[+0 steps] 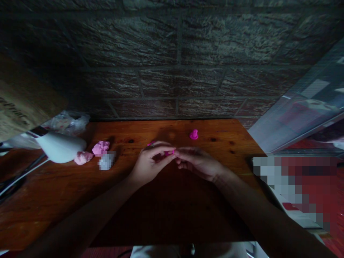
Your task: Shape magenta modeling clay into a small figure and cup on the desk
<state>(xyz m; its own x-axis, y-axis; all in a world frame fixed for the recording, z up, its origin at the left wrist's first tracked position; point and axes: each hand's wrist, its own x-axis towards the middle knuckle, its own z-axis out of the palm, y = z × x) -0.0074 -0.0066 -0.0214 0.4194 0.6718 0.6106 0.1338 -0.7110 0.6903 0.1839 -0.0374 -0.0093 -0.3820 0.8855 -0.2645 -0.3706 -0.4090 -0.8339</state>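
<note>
at the left of the wooden table [67,188], a brown printed bag [27,93] and a clear plastic bag [68,123] are being seen, though what is being contained in them cannot be made out. above the table's middle, the left hand [146,163] and the right hand [201,163] are being held with fingertips close together, nearer than a pink moulded shape [194,134] being supported by the table. between the closed thumbs and fingers a small magenta piece [170,152] is being pinched, mostly covered, so its direction and long axis cannot be told.
</note>
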